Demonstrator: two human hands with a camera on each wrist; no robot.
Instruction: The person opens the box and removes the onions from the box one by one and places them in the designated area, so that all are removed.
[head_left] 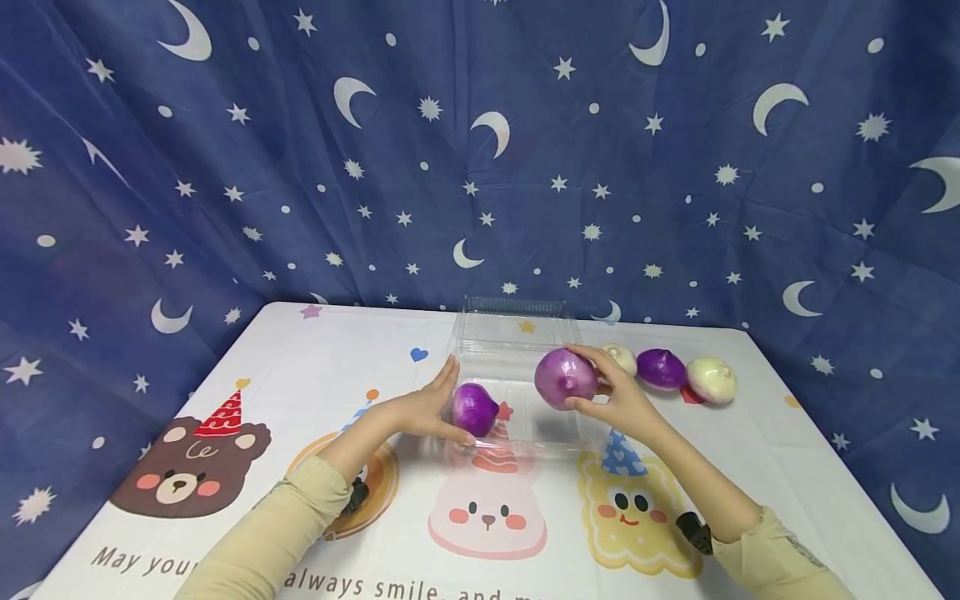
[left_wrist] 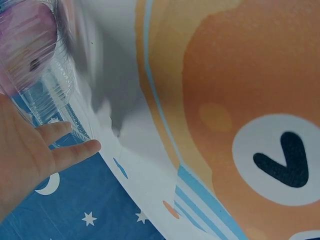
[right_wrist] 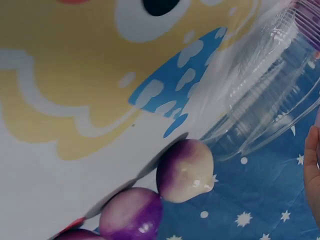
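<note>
A clear plastic container [head_left: 536,429] lies on the table, its hinged lid [head_left: 513,325] tipped back toward the curtain. One purple onion [head_left: 474,410] sits inside at the left end, and shows through the plastic wall in the left wrist view. My left hand [head_left: 426,411] rests at the container's left side, fingers extended; two straight fingers appear in the left wrist view. Above the container's right half, my right hand [head_left: 621,395] grips a second purple onion [head_left: 564,379] between thumb and fingers. Only a sliver of that hand enters the right wrist view.
Right of the container stand a pale onion [head_left: 619,357], partly behind my right hand, a purple onion [head_left: 662,369] and another pale onion [head_left: 712,381]. A printed cloth [head_left: 360,542] covers the table. Behind hangs a blue curtain [head_left: 420,250] with moons and stars.
</note>
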